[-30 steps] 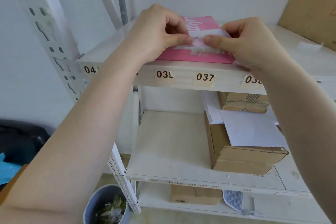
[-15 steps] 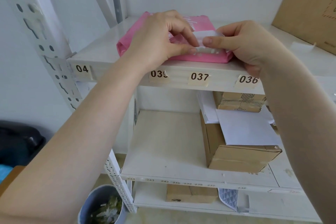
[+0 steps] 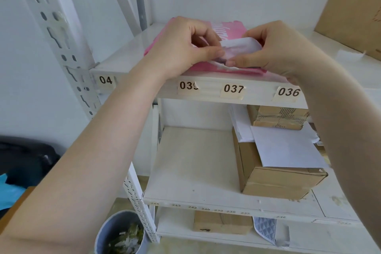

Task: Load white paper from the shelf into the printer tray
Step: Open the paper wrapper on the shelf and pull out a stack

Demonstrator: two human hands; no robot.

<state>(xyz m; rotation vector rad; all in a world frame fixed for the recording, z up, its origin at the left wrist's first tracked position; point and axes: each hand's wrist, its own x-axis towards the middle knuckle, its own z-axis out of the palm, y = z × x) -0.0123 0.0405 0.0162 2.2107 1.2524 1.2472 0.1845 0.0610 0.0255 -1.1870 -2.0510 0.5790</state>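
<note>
A pink paper pack (image 3: 231,31) lies flat on the top white shelf (image 3: 127,57), near its front edge. Its wrapper end is torn, and a white flap (image 3: 241,46) is folded up from it. My left hand (image 3: 181,47) pinches the flap's left edge between thumb and fingers. My right hand (image 3: 276,51) pinches the same flap from the right, thumb low on the pack's front. The sheets inside the pack are hidden by the wrapper and my hands. No printer is in view.
Number labels (image 3: 233,89) line the shelf's front rail. The shelf below holds a cardboard box (image 3: 276,181) with loose white sheets (image 3: 286,148) on top. A large carton (image 3: 354,12) stands at top right. A grey bin (image 3: 121,233) sits beside the perforated upright (image 3: 61,33).
The white flap has been pulled further up and open from the pink wrapper. Both hands stay pinched on it; the view has dropped slightly, showing more of the pack.
</note>
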